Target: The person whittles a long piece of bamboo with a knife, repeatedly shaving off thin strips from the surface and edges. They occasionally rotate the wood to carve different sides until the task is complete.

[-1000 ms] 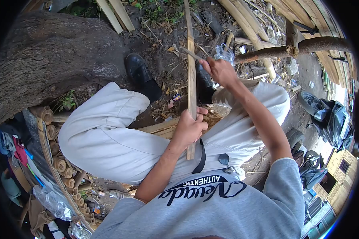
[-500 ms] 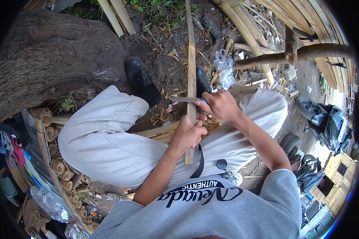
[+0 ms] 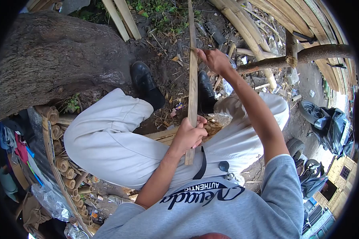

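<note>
A long, narrow bamboo strip runs from my lap away between my legs toward the ground ahead. My left hand is closed around its near part, with the short end sticking out toward my waist. Farther along the strip, my right hand grips a knife. The thin blade lies across the strip and shows almost edge-on; its handle is hidden in my fist.
A thick tree trunk lies at the left. Bamboo poles and a branch are at the upper right. Cut bamboo pieces are stacked lower left. Motorcycles stand at the right. Litter covers the soil.
My right hand has moved with the knife away from my body, from near my left hand to far up the strip. My left hand keeps its hold.
</note>
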Demonstrator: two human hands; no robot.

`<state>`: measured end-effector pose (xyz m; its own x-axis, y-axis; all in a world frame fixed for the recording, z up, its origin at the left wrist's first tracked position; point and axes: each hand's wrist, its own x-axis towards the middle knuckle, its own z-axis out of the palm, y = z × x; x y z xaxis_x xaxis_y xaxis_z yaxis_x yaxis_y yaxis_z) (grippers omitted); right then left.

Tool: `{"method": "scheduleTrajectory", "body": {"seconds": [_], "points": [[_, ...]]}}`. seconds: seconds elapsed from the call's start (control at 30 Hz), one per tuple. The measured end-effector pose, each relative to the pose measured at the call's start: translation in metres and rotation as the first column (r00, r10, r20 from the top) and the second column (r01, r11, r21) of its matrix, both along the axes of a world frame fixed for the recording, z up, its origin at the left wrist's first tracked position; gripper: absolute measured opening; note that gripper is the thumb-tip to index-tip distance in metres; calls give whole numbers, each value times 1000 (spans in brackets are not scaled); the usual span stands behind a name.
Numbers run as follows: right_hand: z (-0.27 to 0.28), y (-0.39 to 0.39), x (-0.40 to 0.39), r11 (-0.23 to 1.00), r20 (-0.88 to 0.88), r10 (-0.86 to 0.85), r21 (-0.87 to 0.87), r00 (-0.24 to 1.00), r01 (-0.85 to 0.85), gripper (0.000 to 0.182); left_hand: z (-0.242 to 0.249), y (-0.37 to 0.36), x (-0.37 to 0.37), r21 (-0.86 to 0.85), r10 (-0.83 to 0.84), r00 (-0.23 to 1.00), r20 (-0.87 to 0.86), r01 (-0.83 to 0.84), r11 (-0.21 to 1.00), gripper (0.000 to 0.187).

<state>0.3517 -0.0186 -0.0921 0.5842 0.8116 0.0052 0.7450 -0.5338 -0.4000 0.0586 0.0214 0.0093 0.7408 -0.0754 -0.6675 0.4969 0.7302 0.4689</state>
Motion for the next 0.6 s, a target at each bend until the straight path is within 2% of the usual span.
{"method": "scheduleTrajectory", "body": {"seconds": [0.1, 0.17, 0.23, 0.3, 0.37, 0.47, 0.6], "points": [[43, -9, -41, 999, 68, 35, 14, 997, -36, 46, 10, 5, 3, -61, 40, 999, 19, -39, 997, 36], [77, -30, -77, 991, -46, 128, -31, 991, -129, 42, 5, 4, 2, -51, 42, 999, 28, -40, 998, 37], [103, -52, -108, 955, -86, 283, -64, 955, -289, 49, 6, 3, 1, -49, 32, 999, 31, -31, 998, 37], [111, -71, -127, 945, -131, 314, -51, 940, -323, 48, 11, 3, 4, -83, 59, 997, 47, -55, 995, 37], [110, -77, -130, 938, -177, 337, -27, 925, -347, 48, 8, 0, 4, -61, 38, 998, 52, -34, 998, 37], [81, -73, -116, 960, -184, 262, -57, 947, -276, 51, -2, -4, 0, -11, 4, 1000, 26, -4, 1000, 36], [49, -50, -73, 967, -131, 247, -36, 960, -253, 53, 2, -3, 1, 65, -26, 999, -34, 28, 997, 34]]}}
